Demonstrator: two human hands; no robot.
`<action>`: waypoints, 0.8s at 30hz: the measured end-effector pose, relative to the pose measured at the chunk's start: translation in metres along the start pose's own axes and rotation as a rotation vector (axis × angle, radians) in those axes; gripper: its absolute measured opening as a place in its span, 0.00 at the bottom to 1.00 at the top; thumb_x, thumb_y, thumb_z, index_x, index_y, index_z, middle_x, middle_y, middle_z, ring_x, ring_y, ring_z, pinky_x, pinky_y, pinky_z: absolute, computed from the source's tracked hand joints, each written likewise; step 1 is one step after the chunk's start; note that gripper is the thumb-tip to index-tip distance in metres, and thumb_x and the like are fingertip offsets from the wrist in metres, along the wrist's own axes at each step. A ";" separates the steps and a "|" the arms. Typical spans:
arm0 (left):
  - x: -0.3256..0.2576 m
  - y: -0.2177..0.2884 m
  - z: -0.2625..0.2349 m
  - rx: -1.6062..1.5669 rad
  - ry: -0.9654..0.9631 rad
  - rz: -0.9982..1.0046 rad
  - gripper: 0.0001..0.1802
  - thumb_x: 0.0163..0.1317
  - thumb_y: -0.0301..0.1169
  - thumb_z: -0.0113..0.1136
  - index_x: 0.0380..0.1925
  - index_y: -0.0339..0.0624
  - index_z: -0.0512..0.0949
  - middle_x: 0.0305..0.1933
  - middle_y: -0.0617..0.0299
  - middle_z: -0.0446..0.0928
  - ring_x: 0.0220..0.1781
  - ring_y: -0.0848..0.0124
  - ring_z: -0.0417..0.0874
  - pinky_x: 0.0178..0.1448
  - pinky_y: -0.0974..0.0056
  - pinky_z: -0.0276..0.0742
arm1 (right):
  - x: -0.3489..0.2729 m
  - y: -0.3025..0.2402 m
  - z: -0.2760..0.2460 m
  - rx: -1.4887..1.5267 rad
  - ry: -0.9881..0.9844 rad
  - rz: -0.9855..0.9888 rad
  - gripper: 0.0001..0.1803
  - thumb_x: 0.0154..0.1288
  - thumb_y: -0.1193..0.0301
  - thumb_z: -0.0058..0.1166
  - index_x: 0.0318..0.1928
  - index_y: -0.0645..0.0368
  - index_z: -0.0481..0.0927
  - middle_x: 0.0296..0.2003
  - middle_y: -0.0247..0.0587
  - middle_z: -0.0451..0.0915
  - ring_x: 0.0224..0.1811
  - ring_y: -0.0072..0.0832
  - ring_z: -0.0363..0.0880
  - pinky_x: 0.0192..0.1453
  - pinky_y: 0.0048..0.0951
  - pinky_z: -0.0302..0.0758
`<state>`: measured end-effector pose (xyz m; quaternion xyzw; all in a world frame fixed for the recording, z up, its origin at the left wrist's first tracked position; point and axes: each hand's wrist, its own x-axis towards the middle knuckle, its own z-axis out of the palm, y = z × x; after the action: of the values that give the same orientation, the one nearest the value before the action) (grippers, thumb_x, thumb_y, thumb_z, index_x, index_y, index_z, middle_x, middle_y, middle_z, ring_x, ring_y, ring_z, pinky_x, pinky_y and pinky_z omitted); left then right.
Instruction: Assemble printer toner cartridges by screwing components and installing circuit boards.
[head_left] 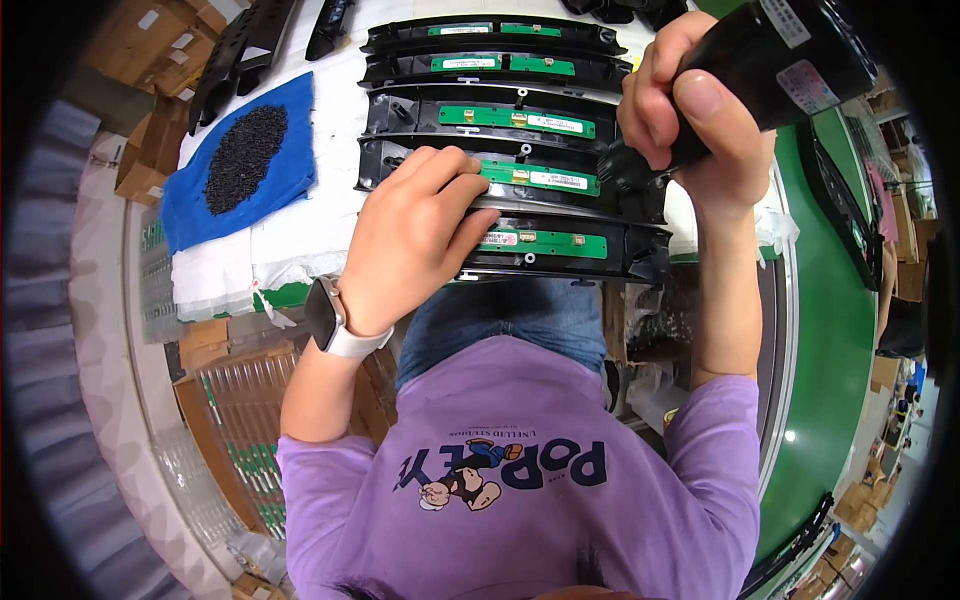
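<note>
My left hand (410, 235), with a white-strapped watch on its wrist, is closed over a black plastic panel (395, 155), second nearest in a row. Its bent fingers lie by the green circuit board (565, 180) fixed in that panel, and its thumb is near the panel's close edge. What lies under the fingertips is hidden. Wrapped round the grip of a black power screwdriver (765, 65) is my right hand (705, 120). The screwdriver's dark ribbed front (632, 180) comes down over the right end of the same panel. Its tip cannot be made out.
More panels with green boards (500, 65) lie in rows on the white-covered table. A blue cloth (190, 205) at the left bears a heap of small black screws (245, 160). Black parts (240, 55) lie far left. To the right runs a green surface (830, 360) with a black frame.
</note>
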<state>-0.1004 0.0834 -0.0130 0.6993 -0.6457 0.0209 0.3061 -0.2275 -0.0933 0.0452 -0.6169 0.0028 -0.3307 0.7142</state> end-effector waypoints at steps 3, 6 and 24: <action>0.001 0.004 -0.002 0.010 -0.010 0.004 0.14 0.48 0.24 0.65 0.35 0.32 0.76 0.40 0.54 0.75 0.42 0.56 0.77 0.44 0.60 0.74 | 0.012 0.004 -0.031 -0.065 -0.317 -0.099 0.20 0.64 0.59 0.43 0.45 0.64 0.69 0.20 0.32 0.66 0.14 0.19 0.61 0.23 0.22 0.60; 0.000 0.003 0.000 0.021 0.003 0.010 0.13 0.47 0.26 0.65 0.33 0.32 0.75 0.40 0.54 0.73 0.42 0.56 0.75 0.45 0.59 0.73 | 0.011 0.002 -0.030 0.102 -0.316 -0.140 0.22 0.64 0.56 0.45 0.46 0.63 0.67 0.19 0.31 0.65 0.14 0.19 0.62 0.21 0.22 0.60; 0.005 0.022 0.001 -0.170 0.190 -0.058 0.15 0.49 0.24 0.66 0.39 0.38 0.79 0.32 0.57 0.78 0.35 0.64 0.80 0.38 0.66 0.74 | 0.003 -0.007 -0.025 0.371 -0.365 -0.281 0.27 0.59 0.49 0.52 0.47 0.60 0.69 0.22 0.27 0.68 0.18 0.18 0.65 0.33 0.25 0.64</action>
<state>-0.1205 0.0785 -0.0029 0.6840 -0.5928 0.0233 0.4245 -0.2389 -0.1165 0.0463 -0.5196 -0.2715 -0.3049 0.7506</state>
